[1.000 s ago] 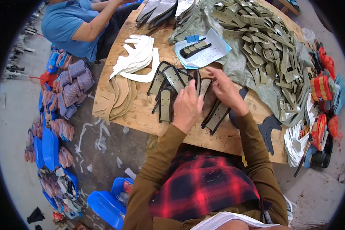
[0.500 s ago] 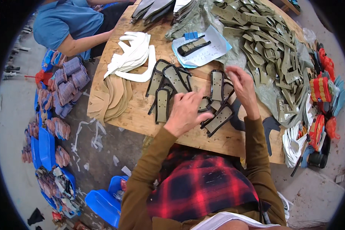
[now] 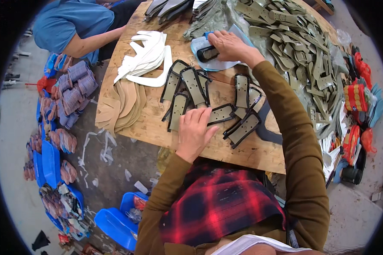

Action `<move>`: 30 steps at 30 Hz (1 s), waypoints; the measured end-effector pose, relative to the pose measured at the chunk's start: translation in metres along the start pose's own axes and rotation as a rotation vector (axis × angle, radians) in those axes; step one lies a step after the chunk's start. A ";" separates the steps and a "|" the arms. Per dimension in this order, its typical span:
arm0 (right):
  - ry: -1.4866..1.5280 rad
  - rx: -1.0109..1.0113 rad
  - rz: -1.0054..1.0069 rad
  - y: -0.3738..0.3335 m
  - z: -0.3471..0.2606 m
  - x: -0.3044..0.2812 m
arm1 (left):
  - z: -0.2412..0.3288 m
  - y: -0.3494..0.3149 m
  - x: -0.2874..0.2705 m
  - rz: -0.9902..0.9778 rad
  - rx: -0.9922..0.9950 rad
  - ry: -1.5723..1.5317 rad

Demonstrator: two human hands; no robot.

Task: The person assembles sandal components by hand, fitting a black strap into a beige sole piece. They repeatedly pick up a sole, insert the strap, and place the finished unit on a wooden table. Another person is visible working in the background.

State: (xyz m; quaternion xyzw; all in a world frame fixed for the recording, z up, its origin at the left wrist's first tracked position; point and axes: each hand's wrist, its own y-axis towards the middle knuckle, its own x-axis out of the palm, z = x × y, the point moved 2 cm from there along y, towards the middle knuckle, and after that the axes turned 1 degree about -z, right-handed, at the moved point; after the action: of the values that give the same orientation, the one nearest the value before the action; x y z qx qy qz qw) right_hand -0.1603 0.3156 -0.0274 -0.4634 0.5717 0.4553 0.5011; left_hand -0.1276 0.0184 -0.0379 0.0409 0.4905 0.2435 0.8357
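My left hand (image 3: 194, 131) lies palm down near the table's front edge, fingers extended at the end of an olive strap-shaped piece (image 3: 221, 114) with black edging. My right hand (image 3: 232, 47) reaches over a pad of papers (image 3: 212, 66) with a blue clip. Its bent fingers partly cover another black-edged olive piece (image 3: 206, 54) on the pad; the thumb is hidden, so I cannot tell whether it grips anything. Several similar pieces with small holes overlap in a left cluster (image 3: 194, 85) and a right cluster (image 3: 242, 91) on the wooden table (image 3: 157, 138).
White cut pieces (image 3: 147, 63) and tan cut pieces (image 3: 125, 104) are stacked at the left. A large heap of unedged olive pieces (image 3: 302, 55) covers the right side on plastic sheeting. Another person (image 3: 74, 29) sits at the far left. Blue bins (image 3: 115, 227) stand on the floor.
My right hand has moved from beside the right cluster up and left onto the pad. My left hand has drawn slightly toward me, uncovering the olive piece between the clusters.
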 end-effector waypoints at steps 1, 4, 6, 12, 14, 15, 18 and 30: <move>0.012 -0.013 0.016 -0.001 -0.001 -0.001 | 0.002 0.003 0.002 -0.017 -0.006 0.043; 0.070 -0.014 0.097 -0.010 -0.006 -0.006 | 0.006 0.007 -0.001 -0.125 -0.047 0.094; 0.136 0.036 0.201 -0.030 -0.010 -0.014 | 0.004 0.002 0.002 -0.177 -0.056 0.064; 1.103 0.478 0.403 -0.148 -0.057 -0.055 | 0.009 -0.021 0.007 -0.102 -0.281 -0.371; 1.316 0.587 0.501 -0.191 -0.084 -0.055 | 0.012 -0.028 0.006 -0.063 -0.343 -0.472; 1.343 0.690 0.547 -0.207 -0.098 -0.051 | 0.012 -0.033 0.007 -0.054 -0.381 -0.504; 1.501 0.874 0.572 -0.246 -0.130 -0.030 | 0.016 -0.038 0.007 -0.072 -0.459 -0.626; 1.809 0.829 0.509 -0.253 -0.196 0.004 | 0.017 -0.032 0.032 0.109 -0.395 -0.607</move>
State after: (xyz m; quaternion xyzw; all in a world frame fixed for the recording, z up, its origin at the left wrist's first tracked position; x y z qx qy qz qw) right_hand 0.0590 0.0834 -0.0290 -0.2888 0.9289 -0.2051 -0.1082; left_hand -0.0883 0.0080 -0.0646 -0.0250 0.1608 0.3545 0.9208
